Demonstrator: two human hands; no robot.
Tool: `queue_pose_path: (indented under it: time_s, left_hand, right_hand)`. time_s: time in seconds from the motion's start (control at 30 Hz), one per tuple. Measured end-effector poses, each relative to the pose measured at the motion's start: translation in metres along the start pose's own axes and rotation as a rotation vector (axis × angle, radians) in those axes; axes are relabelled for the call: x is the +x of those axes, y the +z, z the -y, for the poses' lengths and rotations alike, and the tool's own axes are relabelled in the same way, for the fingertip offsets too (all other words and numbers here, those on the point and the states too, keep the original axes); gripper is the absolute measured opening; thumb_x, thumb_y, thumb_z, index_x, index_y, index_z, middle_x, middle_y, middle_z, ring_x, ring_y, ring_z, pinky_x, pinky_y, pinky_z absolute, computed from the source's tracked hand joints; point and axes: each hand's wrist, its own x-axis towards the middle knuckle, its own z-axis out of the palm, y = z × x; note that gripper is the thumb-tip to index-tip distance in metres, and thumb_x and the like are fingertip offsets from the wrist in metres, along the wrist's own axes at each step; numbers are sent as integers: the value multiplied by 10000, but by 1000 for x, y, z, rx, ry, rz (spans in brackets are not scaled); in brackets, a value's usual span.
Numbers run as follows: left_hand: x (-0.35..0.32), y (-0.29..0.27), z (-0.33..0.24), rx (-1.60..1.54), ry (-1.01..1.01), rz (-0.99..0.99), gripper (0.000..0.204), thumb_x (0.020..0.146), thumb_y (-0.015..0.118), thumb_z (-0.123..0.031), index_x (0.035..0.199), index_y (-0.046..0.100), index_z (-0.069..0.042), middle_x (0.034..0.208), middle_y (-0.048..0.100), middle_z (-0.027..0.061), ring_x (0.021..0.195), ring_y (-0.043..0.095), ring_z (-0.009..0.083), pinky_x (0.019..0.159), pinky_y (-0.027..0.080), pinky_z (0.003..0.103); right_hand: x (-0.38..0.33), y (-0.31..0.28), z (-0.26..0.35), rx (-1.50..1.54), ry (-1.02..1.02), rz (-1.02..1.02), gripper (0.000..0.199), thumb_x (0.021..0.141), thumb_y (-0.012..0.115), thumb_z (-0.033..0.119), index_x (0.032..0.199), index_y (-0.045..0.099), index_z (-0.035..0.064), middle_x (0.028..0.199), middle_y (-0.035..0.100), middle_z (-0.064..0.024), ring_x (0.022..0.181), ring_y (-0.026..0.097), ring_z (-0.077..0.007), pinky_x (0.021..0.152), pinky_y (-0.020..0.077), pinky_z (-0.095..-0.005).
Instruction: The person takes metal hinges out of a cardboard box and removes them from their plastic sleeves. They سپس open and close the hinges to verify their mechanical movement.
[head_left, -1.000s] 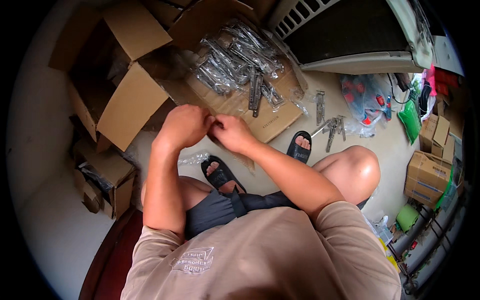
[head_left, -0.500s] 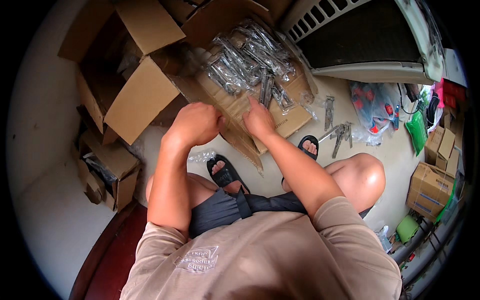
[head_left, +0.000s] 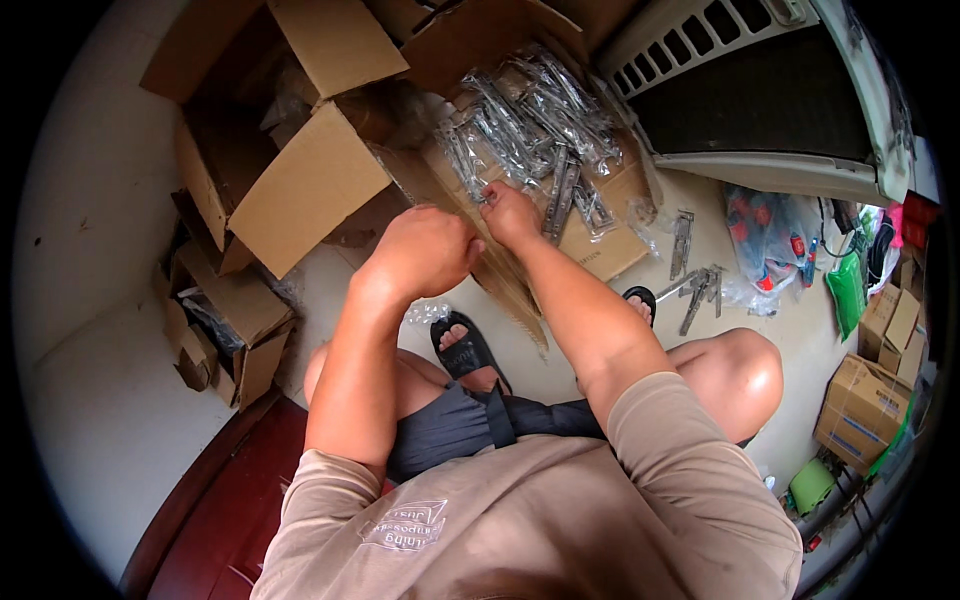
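Observation:
Clear-bagged metal hinges (head_left: 505,115) lie in a pile on the flattened, open cardboard box (head_left: 595,250) in front of me. My right hand (head_left: 510,215) is at the near left side of the pile, thumb and fingers pinched on the end of a bagged hinge. To its left, my left hand (head_left: 425,248) hovers near the box's raised side flap, with its fingers curled. Its fingertips are turned away, so whatever they hold is hidden. Right of my right hand, several narrow hinges (head_left: 562,195) lie side by side.
Loose metal hinges (head_left: 700,290) lie on the floor to the right, near a clear bag (head_left: 760,235) of red and blue items. Open cartons (head_left: 310,190) stand at the left. A grey-white slotted casing (head_left: 740,140) borders the far right. Closed cartons (head_left: 860,410) sit farther right.
My right hand's extended fingers have drawn in and pinched the end of a bagged hinge. My left hand stays curled beside it. The whole view has shifted slightly.

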Motion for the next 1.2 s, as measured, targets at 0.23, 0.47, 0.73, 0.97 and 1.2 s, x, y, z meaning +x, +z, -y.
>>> queue_pose_path:
  time_s: [0.23,0.47,0.73,0.97,1.2]
  left_hand:
    - [0,-3,0,0,5,9,342,1001,601,-288,857,761,-23,888,733,221,920,683,448,871,532,539]
    - [2,-3,0,-13,11,6,343,1001,605,-293,866,760,-18,889,729,234,929,682,449,875,533,536]
    - [1,-3,1,-23,19,9,349,1000,611,-304,868,763,-19,894,732,231,936,687,446,872,534,535]
    - [2,-6,3,-32,-18,6,337,1004,603,-294,895,766,-21,908,730,239,921,688,456,855,537,542]
    - [17,-8,7,-245,-118,-218,329,1003,622,-225,1242,704,-14,1085,729,257,1031,687,453,940,533,516]
  right_hand:
    - [-17,14,-25,142,-43,-136,249,916,703,205,1156,700,136,1027,767,-161,977,731,-385,868,569,-484]
    - [-24,17,-24,184,95,-239,260,902,744,205,1139,694,112,1033,765,-186,987,728,-404,864,566,-501]
    - [-26,2,-5,-8,23,-291,232,861,785,234,1033,705,101,1035,742,-183,1000,706,-415,869,558,-515]
    - [-44,-69,14,-53,-161,-421,102,835,740,194,912,732,127,963,738,-134,939,712,-395,814,572,-508]
    - [-24,-224,67,-292,-442,-747,131,845,702,226,952,736,159,950,720,-109,897,710,-379,780,569,-499]
